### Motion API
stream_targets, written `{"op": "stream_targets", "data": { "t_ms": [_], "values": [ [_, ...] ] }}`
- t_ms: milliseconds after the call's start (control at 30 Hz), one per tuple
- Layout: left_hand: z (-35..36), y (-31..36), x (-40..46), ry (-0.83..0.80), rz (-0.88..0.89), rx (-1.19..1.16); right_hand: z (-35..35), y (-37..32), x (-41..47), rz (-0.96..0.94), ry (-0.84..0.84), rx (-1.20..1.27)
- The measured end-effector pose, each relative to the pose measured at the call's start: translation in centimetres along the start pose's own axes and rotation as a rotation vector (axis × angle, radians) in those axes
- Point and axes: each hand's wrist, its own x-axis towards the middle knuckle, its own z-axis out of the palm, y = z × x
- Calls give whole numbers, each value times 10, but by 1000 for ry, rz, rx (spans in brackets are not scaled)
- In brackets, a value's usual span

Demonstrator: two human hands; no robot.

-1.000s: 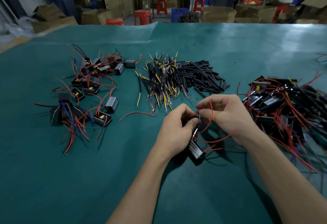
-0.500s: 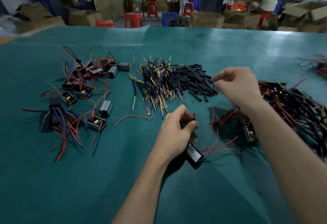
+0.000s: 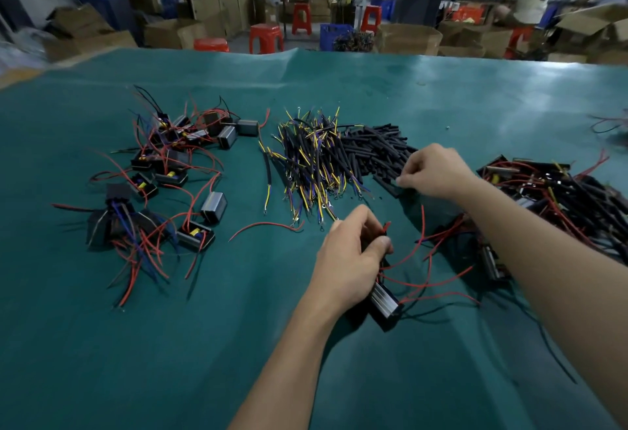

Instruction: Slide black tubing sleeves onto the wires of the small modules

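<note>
Head view looks down on a green table cover where the left hand has its fingers and thumb curled round a small module; the module's ribbed end juts out below the heel of the hand, and its thin red wires spill rightward from under the thumb, one red tip poking up just past the fingertips. The right hand rests at the near right edge of the pile of black tubing sleeves, its curled fingertips pinched together at a sleeve on the pile's rim, though whether one is truly caught between them cannot be told. Just left of those fingers lies a heap of yellow and purple leads. Beyond the right wrist sits a tangle of modules with red wires. Well left of the left hand's knuckles lies another scatter of wired modules.
</note>
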Motion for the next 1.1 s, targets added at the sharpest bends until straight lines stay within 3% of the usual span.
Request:
{"op": "stream_targets", "data": {
  "t_ms": [233, 467, 567, 800, 900, 1100],
  "values": [
    [0, -2, 1, 5, -12, -20, -22, -9, 8, 100, 42, 289],
    [0, -1, 0, 5, -6, -33, -29, -7, 14, 23, -3, 6],
    [-1, -1, 0, 3, 2, -25, -29, -4, 12, -1, -111, -127],
    [-1, 1, 0, -5, 24, -16, -23, 2, 4, -14, -168, -173],
    [-1, 0, 1, 1, 14, -28, -20, 2, -1, -69, -258, -212],
    [-1, 3, 1, 11, 8, -41, -22, -6, -18, -168, -277, -274]
  ]
}}
